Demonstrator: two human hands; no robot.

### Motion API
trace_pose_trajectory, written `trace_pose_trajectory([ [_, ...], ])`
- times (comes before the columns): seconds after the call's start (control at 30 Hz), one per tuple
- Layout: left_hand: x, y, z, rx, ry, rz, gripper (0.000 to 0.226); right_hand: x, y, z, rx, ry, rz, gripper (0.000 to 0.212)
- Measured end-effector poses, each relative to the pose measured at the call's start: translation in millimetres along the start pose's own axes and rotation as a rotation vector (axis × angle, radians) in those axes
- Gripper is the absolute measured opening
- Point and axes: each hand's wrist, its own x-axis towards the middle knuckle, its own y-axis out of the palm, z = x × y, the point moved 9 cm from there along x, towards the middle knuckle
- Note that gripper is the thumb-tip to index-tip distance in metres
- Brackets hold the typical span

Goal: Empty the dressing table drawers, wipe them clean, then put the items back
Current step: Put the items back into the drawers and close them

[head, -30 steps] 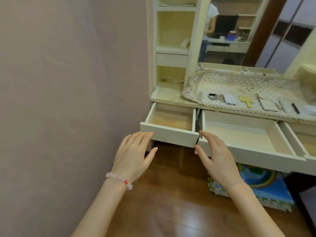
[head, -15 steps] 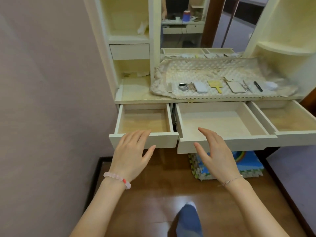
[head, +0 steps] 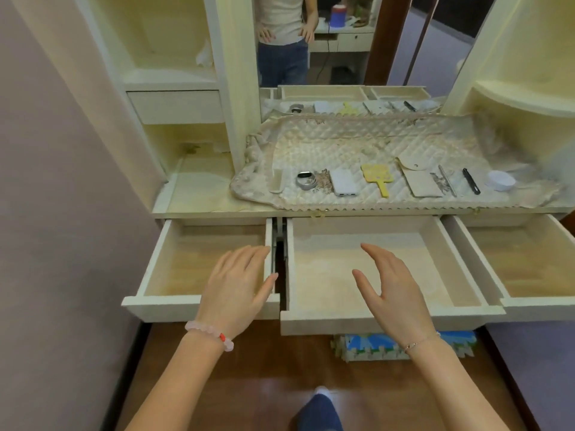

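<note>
Left hand (head: 236,284) hovers over the pulled-out left cream wooden drawer (head: 161,306), right hand (head: 395,290) over the middle cream wooden drawer (head: 326,321). The fingers (head: 245,256) are straight, loosely spread, holding nothing. A row of small items (head: 343,181) lies on the quilted beige cloth (head: 342,141) on the table (head: 199,188).

The right drawer (head: 525,262) runs off the picture's edge; the mat (head: 367,346) lies partly hidden under the middle drawer (head: 326,323)

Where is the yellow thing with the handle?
In the head view, the yellow paddle-shaped thing lies on the quilted cloth between the white flat box on its left and the beige pouch on its right, behind the open middle drawer.
</note>
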Motion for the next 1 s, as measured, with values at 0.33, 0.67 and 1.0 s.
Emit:
trace_pose_trajectory([
  [0.33,74,60,-40,-0.029,-0.04,0.072,0.05,68,-2,-74,0.03,0.002,0.055,0.046],
  [0.67,137,96,-35,-0.026,-0.051,0.087,0.049,124,10,-112,0.04,0.038,0.044,0.044],
  [1.0,219,133,-18,-0.079,-0.021,0.063,0.045,207,39,-134,0.055,0.077,0.088,0.049],
])
